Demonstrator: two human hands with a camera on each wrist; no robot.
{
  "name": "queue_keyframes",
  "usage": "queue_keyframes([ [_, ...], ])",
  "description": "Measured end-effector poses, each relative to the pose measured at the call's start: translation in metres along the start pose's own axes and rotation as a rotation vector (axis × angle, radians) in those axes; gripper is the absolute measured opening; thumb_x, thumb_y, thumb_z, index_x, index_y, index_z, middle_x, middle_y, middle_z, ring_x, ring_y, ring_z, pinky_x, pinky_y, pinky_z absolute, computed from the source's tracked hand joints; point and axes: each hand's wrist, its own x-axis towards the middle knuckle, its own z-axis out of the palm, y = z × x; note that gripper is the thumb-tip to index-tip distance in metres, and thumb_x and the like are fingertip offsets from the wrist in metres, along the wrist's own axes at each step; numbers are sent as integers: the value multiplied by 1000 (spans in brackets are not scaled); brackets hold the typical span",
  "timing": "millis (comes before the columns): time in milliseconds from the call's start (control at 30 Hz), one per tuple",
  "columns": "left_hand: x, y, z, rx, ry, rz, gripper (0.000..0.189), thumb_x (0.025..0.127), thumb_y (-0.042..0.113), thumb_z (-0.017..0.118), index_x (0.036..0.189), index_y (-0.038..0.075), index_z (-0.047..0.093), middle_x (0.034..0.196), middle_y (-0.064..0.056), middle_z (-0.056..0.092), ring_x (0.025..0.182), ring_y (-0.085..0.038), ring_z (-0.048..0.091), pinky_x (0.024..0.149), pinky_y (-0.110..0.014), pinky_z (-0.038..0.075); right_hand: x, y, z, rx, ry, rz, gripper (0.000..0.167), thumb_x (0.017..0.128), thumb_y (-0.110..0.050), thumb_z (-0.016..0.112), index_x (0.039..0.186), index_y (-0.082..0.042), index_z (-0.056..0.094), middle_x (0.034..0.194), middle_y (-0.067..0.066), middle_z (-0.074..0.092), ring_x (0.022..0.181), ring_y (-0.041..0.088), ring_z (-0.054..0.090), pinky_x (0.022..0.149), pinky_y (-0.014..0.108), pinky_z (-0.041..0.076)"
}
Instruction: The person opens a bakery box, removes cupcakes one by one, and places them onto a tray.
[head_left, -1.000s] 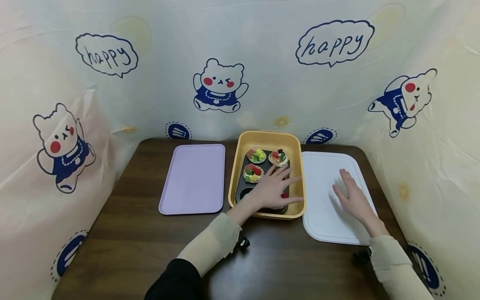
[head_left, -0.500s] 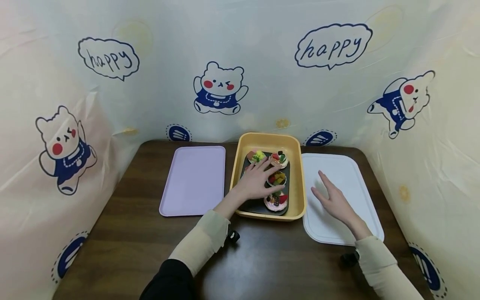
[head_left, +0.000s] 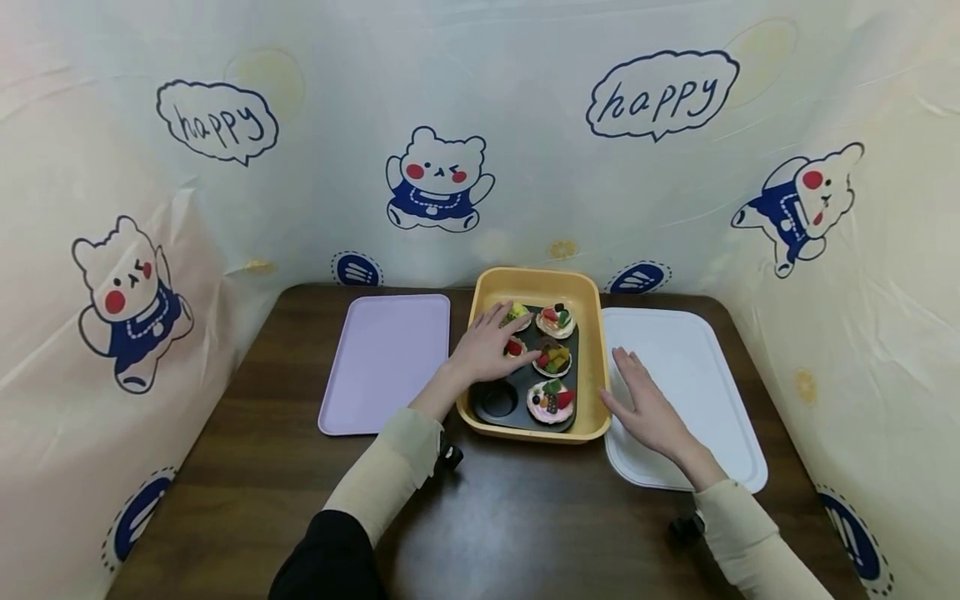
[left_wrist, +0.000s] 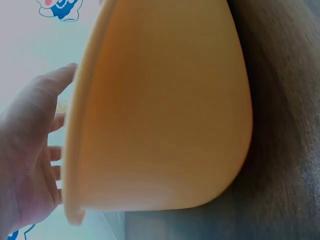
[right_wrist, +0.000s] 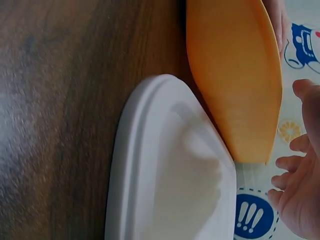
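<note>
My left hand [head_left: 486, 346] hovers over the left side of a deep yellow container [head_left: 558, 279], fingers extended and nothing in its grasp. Inside lies a dark muffin tin [head_left: 522, 398] with several fruit-topped tarts. One pink-creamed tart [head_left: 551, 402] sits at the front right; the front-left well [head_left: 498, 400] holds nothing. My left fingers partly cover the tarts on the left side. Beside the container's right rim, over the white tray, is my right hand [head_left: 648, 408], fingers straight. The left wrist view shows the left hand [left_wrist: 30, 155] outside the container's rim.
A light purple tray [head_left: 386, 358] lies left of the container on the brown wooden table [head_left: 247, 467]. To the right, close against the container, lies the white tray [head_left: 705, 375]. A printed curtain [head_left: 315, 142] with bears encloses the table at the back and sides.
My left hand has moved left across the tin, uncovering the right-hand tarts and the front-left well. My right hand has moved left over the white tray to the container's right rim.
</note>
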Motion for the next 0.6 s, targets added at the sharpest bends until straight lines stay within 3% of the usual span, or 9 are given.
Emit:
queue_keyframes([
  [167,4,-7,2,-5,1,-15,81,104,68,60,171,26,42,184,-16,24,171,-41,23,138,-62,23,-5,-12,6,-126,26,-59,86,110,-47,61,176,-8,22,183,24,20,171,50,13,136,70,16],
  [300,8,-12,0,-19,-4,-44,81,105,65,62,171,25,40,184,-14,23,171,-42,22,139,-59,23,-9,-20,12,-215,29,-57,92,107,-53,62,175,-5,22,183,25,18,170,51,13,137,69,14],
  [433,14,-14,-5,-74,-6,-58,81,104,60,66,172,23,40,184,-18,23,171,-42,21,139,-58,22,-14,-24,17,-259,19,-54,98,105,-57,63,175,-3,19,184,25,14,170,51,11,138,68,13],
  [600,23,-13,-10,-77,-7,-52,80,105,59,65,172,26,38,182,-20,25,171,-39,24,136,-61,30,-18,-23,24,-267,19,-60,102,104,-59,63,175,-1,18,184,24,12,171,48,11,138,66,13],
])
